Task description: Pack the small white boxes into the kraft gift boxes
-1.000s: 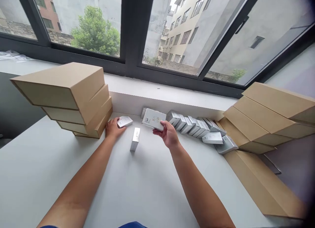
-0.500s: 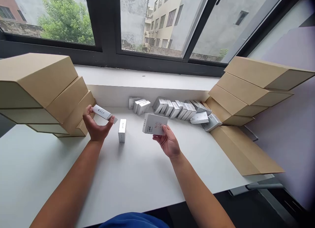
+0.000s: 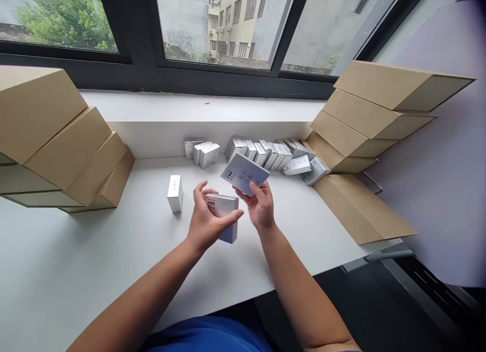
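My left hand (image 3: 210, 220) is closed around a small white printed box (image 3: 224, 204), its thumb across the front and its fingers at the left edge. Just right of it and a little higher, my right hand (image 3: 260, 202) grips a second printed box (image 3: 243, 172) at its lower right corner, the box tilted with its broad face up. The two held boxes are close but apart. A single upright box (image 3: 175, 193) stands on the white table (image 3: 125, 271), left of my left hand.
Several small boxes lean in a row (image 3: 261, 153) at the back wall, with a smaller group (image 3: 207, 154) left of them. Cardboard cartons are stacked at left (image 3: 68, 154) and right (image 3: 374, 114). A long carton (image 3: 360, 207) lies at the right edge. Windows rise behind.
My left hand has moved right with its box, from beside the left cartons to near my right hand, and turned its printed face into view. The right-hand box has tilted. The view has shifted.
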Demonstrator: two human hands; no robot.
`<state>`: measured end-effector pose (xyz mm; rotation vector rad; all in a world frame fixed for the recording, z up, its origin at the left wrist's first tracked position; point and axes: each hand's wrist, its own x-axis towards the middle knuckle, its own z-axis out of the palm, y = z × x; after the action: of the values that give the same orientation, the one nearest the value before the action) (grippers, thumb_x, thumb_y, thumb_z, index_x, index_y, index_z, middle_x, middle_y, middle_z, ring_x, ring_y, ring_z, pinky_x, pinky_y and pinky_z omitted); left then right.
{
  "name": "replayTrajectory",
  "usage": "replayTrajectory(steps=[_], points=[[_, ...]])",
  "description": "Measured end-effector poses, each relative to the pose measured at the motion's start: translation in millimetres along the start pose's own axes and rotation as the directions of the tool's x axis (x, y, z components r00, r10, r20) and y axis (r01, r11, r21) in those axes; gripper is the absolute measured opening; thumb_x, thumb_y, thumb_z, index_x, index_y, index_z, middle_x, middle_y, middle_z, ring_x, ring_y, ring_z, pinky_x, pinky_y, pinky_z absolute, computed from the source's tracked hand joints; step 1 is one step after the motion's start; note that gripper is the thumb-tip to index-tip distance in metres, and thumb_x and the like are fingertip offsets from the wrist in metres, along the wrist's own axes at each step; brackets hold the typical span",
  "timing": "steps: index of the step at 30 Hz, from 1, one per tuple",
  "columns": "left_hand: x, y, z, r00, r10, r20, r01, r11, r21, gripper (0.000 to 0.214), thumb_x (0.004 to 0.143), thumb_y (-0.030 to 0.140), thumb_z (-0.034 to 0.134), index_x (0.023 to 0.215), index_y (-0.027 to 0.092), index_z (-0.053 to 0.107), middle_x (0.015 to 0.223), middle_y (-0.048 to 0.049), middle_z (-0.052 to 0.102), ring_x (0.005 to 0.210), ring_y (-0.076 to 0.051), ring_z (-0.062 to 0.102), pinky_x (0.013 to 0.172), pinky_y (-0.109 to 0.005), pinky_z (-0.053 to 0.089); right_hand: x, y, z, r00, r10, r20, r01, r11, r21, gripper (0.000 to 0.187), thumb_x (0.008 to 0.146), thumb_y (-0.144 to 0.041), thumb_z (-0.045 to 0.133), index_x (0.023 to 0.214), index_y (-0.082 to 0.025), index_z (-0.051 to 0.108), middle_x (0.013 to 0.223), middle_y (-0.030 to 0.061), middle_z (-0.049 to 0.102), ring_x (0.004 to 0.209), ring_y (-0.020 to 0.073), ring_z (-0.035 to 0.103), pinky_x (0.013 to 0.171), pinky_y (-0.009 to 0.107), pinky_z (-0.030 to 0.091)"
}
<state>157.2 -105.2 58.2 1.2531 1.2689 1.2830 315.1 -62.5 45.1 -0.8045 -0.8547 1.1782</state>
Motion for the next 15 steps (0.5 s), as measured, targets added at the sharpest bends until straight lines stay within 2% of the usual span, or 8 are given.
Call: replayTrajectory(steps=[2, 4, 6, 9, 12, 15], points=[[-1.5, -18.9, 10.7, 0.999, -0.034, -0.022, 0.034, 0.999, -0.031, 0.103, 0.057, 0.044, 0.095, 0.138, 0.033, 0.033, 0.123, -0.0066, 0.053, 0.099, -0.021, 0.064, 0.082, -0.033, 0.055, -0.1, 0.8, 1.1, 1.000, -0.010, -0.024, 0.010, 1.000, -0.012, 0.033, 0.083, -0.044, 0.073, 0.108, -0.029, 0.057, 0.121, 0.0009, 0.069, 0.116, 0.0225, 0.068, 0.095, 0.044, 0.063], [-2.0, -35.6, 18.3, 0.998, -0.023, -0.054, 0.021, 0.999, -0.040, 0.098, 0.057, 0.041, 0.095, 0.134, 0.032, 0.035, 0.120, -0.0052, 0.052, 0.100, -0.020, 0.063, 0.084, -0.033, 0.054, -1.2, 2.8, 3.3, 0.999, -0.013, -0.040, 0.012, 1.000, -0.028, 0.032, 0.084, -0.046, 0.071, 0.107, -0.029, 0.055, 0.119, 0.0011, 0.069, 0.118, 0.0216, 0.066, 0.094, 0.041, 0.062], [-0.9, -48.3, 22.1, 0.998, -0.023, -0.066, 0.019, 0.998, -0.061, 0.086, 0.062, 0.038, 0.092, 0.129, 0.030, 0.038, 0.117, -0.0043, 0.052, 0.097, -0.019, 0.063, 0.083, -0.033, 0.053, -3.2, 5.6, 5.3, 0.999, -0.002, -0.040, 0.000, 0.997, -0.072, 0.030, 0.087, -0.050, 0.067, 0.101, -0.029, 0.053, 0.111, 0.0009, 0.069, 0.109, 0.0204, 0.068, 0.088, 0.037, 0.061], [4.0, -58.3, 20.7, 0.994, -0.067, -0.090, 0.056, 0.992, -0.111, 0.063, 0.076, 0.043, 0.083, 0.119, 0.028, 0.040, 0.114, -0.0052, 0.055, 0.096, -0.020, 0.065, 0.081, -0.033, 0.053, -6.7, 9.6, 6.8, 1.000, -0.004, 0.029, 0.011, 0.966, -0.257, 0.034, 0.091, -0.060, 0.058, 0.090, -0.027, 0.050, 0.094, 0.0006, 0.067, 0.091, 0.0196, 0.067, 0.082, 0.035, 0.059], [9.8, -61.0, 15.8, 0.982, -0.108, -0.153, 0.084, 0.985, -0.153, 0.051, 0.082, 0.049, 0.076, 0.111, 0.027, 0.041, 0.111, -0.0053, 0.057, 0.094, -0.020, 0.064, 0.081, -0.034, 0.053, -8.6, 11.1, 6.2, 0.994, -0.084, 0.077, 0.111, 0.860, -0.498, 0.036, 0.096, -0.061, 0.050, 0.093, -0.026, 0.055, 0.099, 0.0035, 0.066, 0.097, 0.0213, 0.064, 0.091, 0.036, 0.054], [13.1, -62.9, 13.6, 0.959, -0.158, -0.234, 0.110, 0.973, -0.205, 0.044, 0.087, 0.054, 0.070, 0.106, 0.028, 0.040, 0.103, -0.0031, 0.057, 0.089, -0.020, 0.063, 0.076, -0.033, 0.052, -7.2, 11.7, 3.5, 0.996, -0.059, 0.067, 0.089, 0.716, -0.693, 0.039, 0.096, -0.060, 0.046, 0.090, -0.024, 0.058, 0.102, 0.0050, 0.064, 0.101, 0.0224, 0.059, 0.094, 0.036, 0.050]])
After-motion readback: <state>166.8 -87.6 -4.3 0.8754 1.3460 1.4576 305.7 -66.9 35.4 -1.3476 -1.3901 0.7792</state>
